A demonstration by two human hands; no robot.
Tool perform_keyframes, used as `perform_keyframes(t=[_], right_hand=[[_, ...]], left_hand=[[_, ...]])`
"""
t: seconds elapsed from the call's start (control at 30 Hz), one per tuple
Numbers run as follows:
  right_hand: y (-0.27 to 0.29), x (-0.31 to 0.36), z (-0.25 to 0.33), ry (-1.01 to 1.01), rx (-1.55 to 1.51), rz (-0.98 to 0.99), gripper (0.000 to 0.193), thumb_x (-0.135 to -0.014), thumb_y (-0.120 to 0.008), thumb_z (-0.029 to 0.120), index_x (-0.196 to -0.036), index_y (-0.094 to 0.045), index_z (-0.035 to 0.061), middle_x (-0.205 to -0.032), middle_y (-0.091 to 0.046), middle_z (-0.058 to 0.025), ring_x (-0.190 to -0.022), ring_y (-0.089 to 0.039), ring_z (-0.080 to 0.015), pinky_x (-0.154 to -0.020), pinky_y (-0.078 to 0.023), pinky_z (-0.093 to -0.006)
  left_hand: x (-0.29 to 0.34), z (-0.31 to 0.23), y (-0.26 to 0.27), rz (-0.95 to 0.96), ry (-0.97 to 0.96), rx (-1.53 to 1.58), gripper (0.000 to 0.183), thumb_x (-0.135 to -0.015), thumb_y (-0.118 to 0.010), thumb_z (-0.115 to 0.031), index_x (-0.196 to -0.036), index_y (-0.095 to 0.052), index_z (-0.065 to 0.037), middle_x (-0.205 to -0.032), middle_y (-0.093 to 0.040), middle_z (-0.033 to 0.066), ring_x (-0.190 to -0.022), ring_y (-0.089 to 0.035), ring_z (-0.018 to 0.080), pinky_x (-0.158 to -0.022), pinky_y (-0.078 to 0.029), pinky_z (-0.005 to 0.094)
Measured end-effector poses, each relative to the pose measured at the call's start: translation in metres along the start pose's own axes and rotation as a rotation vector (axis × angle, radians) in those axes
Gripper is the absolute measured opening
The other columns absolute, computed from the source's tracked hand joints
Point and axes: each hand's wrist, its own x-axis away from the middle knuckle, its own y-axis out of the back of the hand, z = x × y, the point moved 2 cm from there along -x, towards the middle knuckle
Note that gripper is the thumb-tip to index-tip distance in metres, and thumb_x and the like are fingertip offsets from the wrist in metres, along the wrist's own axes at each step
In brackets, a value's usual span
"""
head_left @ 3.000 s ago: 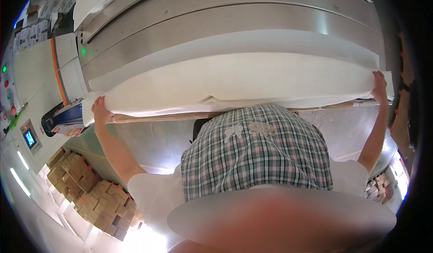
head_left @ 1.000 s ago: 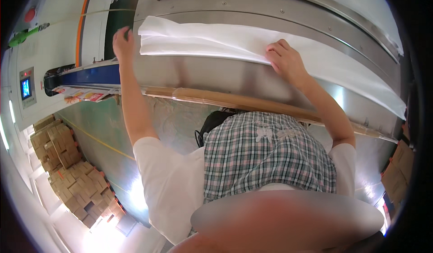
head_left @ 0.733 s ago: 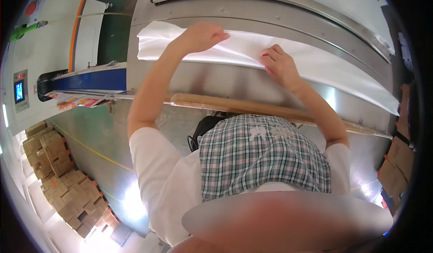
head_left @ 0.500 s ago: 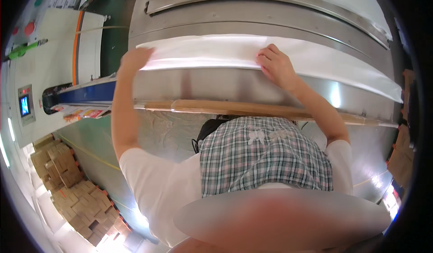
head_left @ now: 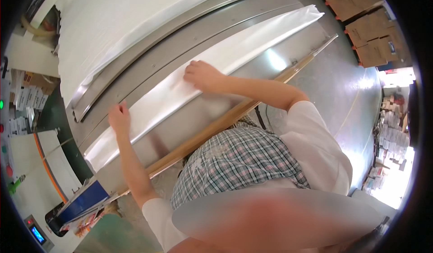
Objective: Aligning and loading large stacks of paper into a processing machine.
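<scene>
A long white sheet (head_left: 162, 97), folded into a narrow strip, lies aslant along the near part of a metal table (head_left: 140, 68). It could be film or cloth; which, I cannot tell. My right hand (head_left: 204, 76) rests on the middle of the strip, fingers bent and closed on its far edge. Farther left, my left hand (head_left: 120, 119) is beside the strip's far edge with its fingers curled closed. Whether a bit of the sheet is caught in those fingers is hidden.
Beyond a raised metal bar (head_left: 180, 29), a broad white covering (head_left: 122, 14) spreads over the machine. A brown edge strip (head_left: 207, 131) runs along the table's near side. At lower left stands a control cabinet with a small screen (head_left: 37, 234). Cardboard boxes (head_left: 370, 32) are stacked at upper right.
The view has turned, so the table now slants up to the right. My left hand has left the strip's left end and moved along its far edge. My right hand stays on the strip.
</scene>
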Motion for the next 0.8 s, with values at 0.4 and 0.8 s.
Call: perform_keyframes(t=[0.4,0.8], right_hand=[[0.118,0.190,-0.283,-0.682,0.525,-0.173,0.016,-0.062,-0.057,0.007,-0.078,-0.056,0.0089,-0.085,-0.055,-0.0064,-0.090,-0.052,-0.0259,-0.074,-0.047,-0.0370],[0.191,0.248,-0.330,-0.574,0.531,-0.381,0.016,-0.065,-0.060,0.008,-0.080,-0.054,0.0108,-0.082,-0.054,-0.0028,-0.089,-0.051,-0.0237,-0.069,-0.049,-0.0357]], left_hand=[[0.142,0.099,0.031,0.130,0.480,-0.344,0.037,-0.091,-0.039,-0.032,-0.096,-0.059,-0.001,-0.086,-0.062,0.0182,-0.081,-0.059,0.0345,-0.071,-0.045,0.0431],[0.106,0.000,-0.003,0.041,0.659,-0.298,0.047,-0.090,-0.029,-0.046,-0.108,-0.059,-0.015,-0.110,-0.058,0.0099,-0.108,-0.045,0.0341,-0.092,-0.028,0.0532]])
